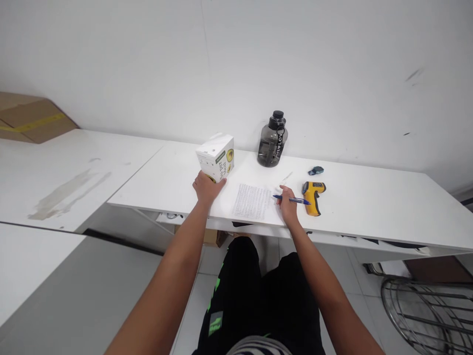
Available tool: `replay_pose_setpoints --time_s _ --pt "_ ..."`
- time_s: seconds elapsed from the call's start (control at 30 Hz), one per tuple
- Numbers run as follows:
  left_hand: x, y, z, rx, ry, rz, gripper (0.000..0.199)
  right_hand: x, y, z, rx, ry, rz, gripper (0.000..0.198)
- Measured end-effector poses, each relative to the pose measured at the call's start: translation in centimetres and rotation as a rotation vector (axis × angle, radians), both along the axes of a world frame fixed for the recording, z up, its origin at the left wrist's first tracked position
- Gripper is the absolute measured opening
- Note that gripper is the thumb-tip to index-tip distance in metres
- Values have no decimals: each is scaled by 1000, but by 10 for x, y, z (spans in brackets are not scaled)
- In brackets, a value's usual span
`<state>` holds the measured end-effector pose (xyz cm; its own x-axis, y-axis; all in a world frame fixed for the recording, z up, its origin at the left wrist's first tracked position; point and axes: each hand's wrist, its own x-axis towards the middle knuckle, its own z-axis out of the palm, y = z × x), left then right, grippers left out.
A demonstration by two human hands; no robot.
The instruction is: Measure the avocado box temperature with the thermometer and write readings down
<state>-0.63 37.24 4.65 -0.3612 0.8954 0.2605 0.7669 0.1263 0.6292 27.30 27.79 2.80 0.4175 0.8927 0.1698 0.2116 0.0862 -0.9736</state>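
A white box [215, 155] with avocado pictures and the word "Meal" stands on the white table [362, 202]. My left hand [208, 188] is wrapped round its lower near corner, thumb on the right face. Between the fingers of my right hand [287, 206] is a blue pen [295, 199], held nearly level, its tip end pointing left. Just left of that hand lies a sheet of paper [252, 201] covered in small handwriting. To the right, close to the pen's end, is a yellow and black infrared thermometer [313, 198].
A dark water bottle [272, 139] stands behind the paper by the wall. A small teal object [316, 170] lies behind the thermometer. On the left table rests a cardboard box [35, 118] with yellow tape. Metal racks [432, 310] stand on the floor at right.
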Motion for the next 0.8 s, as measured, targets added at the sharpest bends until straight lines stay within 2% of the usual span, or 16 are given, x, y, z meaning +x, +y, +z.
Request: replay_pose_setpoints --time_s 0.43,0.8 --pt "-1 2 -3 3 -6 -10 85 -1 -3 4 6 -28 0 67" --pt "-1 0 -1 2 -3 -8 86 -1 -7 8 -61 -102 5 74"
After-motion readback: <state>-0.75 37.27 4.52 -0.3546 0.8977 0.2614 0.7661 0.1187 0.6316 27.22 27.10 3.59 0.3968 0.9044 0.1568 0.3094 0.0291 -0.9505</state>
